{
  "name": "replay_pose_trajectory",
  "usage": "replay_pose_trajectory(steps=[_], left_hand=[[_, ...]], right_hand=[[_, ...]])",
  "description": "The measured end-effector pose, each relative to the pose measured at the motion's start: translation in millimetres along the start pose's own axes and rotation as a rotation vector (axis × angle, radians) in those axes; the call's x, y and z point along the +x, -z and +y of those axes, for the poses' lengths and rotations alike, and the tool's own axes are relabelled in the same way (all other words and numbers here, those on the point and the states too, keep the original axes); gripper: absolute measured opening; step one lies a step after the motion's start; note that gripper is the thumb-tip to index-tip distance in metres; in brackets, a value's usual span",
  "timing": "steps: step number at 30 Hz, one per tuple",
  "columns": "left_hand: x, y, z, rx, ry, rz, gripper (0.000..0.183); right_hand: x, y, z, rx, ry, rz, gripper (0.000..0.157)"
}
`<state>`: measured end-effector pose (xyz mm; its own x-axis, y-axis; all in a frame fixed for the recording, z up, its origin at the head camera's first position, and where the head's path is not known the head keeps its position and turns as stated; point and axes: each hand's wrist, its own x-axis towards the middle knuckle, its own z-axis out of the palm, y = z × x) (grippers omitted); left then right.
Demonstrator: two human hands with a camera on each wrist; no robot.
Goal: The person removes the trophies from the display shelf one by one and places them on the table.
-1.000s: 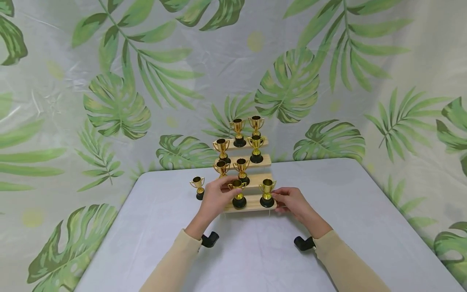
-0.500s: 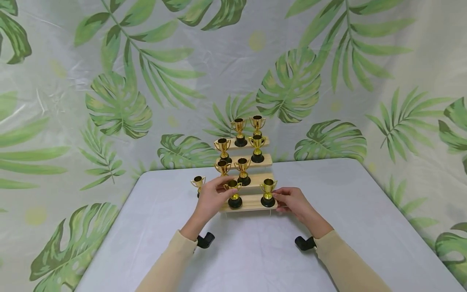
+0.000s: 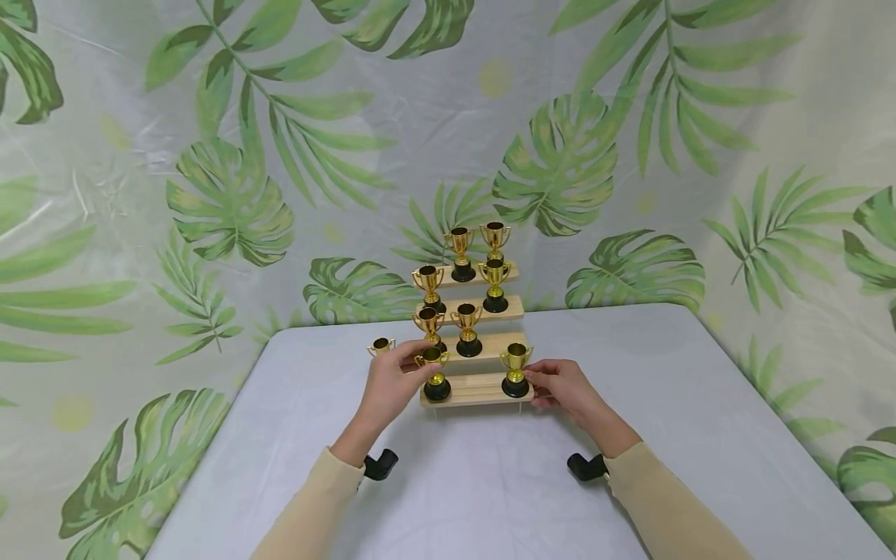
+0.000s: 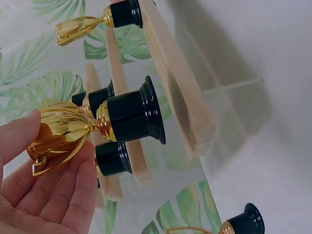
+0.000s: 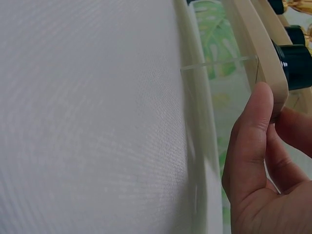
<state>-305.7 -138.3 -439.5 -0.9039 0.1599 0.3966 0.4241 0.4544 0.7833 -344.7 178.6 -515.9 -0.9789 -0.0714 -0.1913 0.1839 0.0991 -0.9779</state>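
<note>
My left hand (image 3: 390,383) pinches a small gold trophy (image 3: 435,373) by its cup, over the left end of a wooden tiered stand's (image 3: 476,382) lowest step. In the left wrist view the trophy's black base (image 4: 131,116) faces the step's board (image 4: 175,83); I cannot tell whether they touch. At the other end, my right hand (image 3: 565,389) grips the board's corner, thumb and fingers (image 5: 253,141) on either side of it. Close by that hand, another trophy (image 3: 516,369) stands upright on the same step.
Pairs of trophies stand on the higher steps, such as one trophy (image 3: 468,330) on the second step. Left of the stand, a further trophy (image 3: 381,346) is partly hidden behind my left hand. A white cloth covers the table (image 3: 483,482); a leaf-print curtain (image 3: 434,117) hangs behind.
My left hand has moved left along the lowest step with its trophy, from near the middle to the left end. My right hand has stayed at the right corner.
</note>
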Motion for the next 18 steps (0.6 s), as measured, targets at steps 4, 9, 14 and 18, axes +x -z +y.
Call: replay_pose_trajectory(steps=[4, 9, 14, 18], left_hand=[[-0.6, 5.9, -1.8, 0.023, 0.003, 0.017, 0.038], [-2.7, 14.1, -4.3, 0.033, 0.022, 0.024, 0.038], [-5.5, 23.6, -7.2, 0.043, 0.051, 0.032, 0.036], [-7.2, 30.5, -11.4, 0.046, 0.063, 0.049, 0.035]], right_hand=[[0, 0.7, 0, -0.002, 0.003, -0.003, 0.028], [1, 0.8, 1, -0.002, 0.005, -0.008, 0.029], [1, -0.1, 1, 0.001, 0.002, -0.004, 0.027], [1, -0.7, 1, 0.004, -0.001, -0.002, 0.027]])
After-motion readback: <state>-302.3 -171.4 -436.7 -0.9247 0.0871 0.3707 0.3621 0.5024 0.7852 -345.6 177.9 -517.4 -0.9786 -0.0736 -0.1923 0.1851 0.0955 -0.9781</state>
